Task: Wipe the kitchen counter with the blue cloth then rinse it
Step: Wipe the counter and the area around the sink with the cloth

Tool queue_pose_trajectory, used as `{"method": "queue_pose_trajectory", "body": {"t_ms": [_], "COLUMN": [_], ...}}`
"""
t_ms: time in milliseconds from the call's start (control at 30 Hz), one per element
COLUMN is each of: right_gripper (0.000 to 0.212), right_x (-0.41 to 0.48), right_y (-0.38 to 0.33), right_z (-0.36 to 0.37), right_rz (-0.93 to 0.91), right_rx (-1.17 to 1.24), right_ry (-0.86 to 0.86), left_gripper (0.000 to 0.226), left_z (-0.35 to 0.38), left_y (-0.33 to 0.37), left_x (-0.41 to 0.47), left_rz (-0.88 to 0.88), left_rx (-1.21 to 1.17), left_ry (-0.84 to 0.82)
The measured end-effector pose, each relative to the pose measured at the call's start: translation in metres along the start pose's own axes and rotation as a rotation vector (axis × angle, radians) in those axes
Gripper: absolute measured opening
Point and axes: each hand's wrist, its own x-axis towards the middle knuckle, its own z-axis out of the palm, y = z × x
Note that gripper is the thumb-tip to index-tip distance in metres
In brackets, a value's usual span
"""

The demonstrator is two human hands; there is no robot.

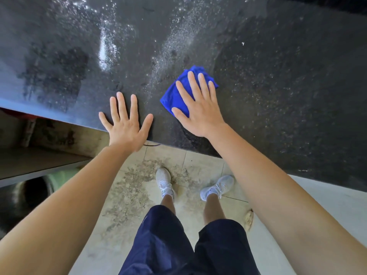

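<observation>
**A:** How does the bench (278, 96) lie?

**B:** It is dark speckled stone, with a wet sheen (107, 50) across its far side. There is wide room to sweep to the right and away from the body. Its front edge (178, 146) runs slantwise just behind both wrists, with the floor (198, 161) below.

**A:** And the left grip (125, 126)?

**B:** It lies flat with fingers spread, holding nothing, and braces on the bench with its heel over the edge.

**A:** The right grip (200, 112)?

**B:** It is also flat, with straight fingers pressing the blue cloth (174, 96) onto the bench near the front edge. Nothing is pinched.

**A:** How do I wipe well from here?

**B:** I'd press evenly through the palm and make long overlapping strokes out toward the wet patches. The cloth looks bunched, so spreading it would cover more. I'd turn each stroke short of the front edge, so dirt isn't pushed onto the floor. Rinsing comes later, and no sink is in view.
</observation>
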Motion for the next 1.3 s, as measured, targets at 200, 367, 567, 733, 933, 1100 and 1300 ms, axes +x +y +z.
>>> {"method": "queue_pose_trajectory", "body": {"t_ms": [200, 367, 567, 733, 933, 1100, 1300], "right_gripper": [0.072, 0.075, 0.077, 0.083, 0.083, 0.074, 0.074], "right_x": [-0.066, -0.154, -0.063, 0.054, 0.052, -0.058, -0.131], "right_y": [0.042, 0.035, -0.017, 0.008, 0.032, -0.033, -0.001], "right_z": [-0.001, 0.01, 0.012, -0.016, -0.023, 0.015, 0.009], "right_rz": [-0.036, 0.035, -0.071, 0.134, 0.455, 0.185, 0.083], "right_rx": [-0.01, -0.042, 0.003, -0.028, 0.056, 0.016, -0.104], "right_ry": [0.01, -0.087, -0.06, -0.075, -0.041, -0.067, -0.207], "left_gripper": [0.075, 0.079, 0.084, 0.08, 0.08, 0.079, 0.083], "left_z": [-0.003, -0.003, -0.005, -0.007, -0.005, -0.004, -0.007], "left_y": [-0.002, 0.002, 0.003, 0.0, -0.002, -0.005, -0.007], "left_x": [-0.001, -0.003, -0.002, -0.001, 0.0, -0.001, 0.001], "left_rz": [-0.003, 0.012, 0.005, 0.015, 0.047, 0.05, 0.087], "left_rx": [0.011, -0.007, -0.038, -0.034, -0.025, -0.054, -0.03], "left_ry": [-0.012, -0.027, -0.04, -0.055, -0.086, -0.087, -0.122]}}
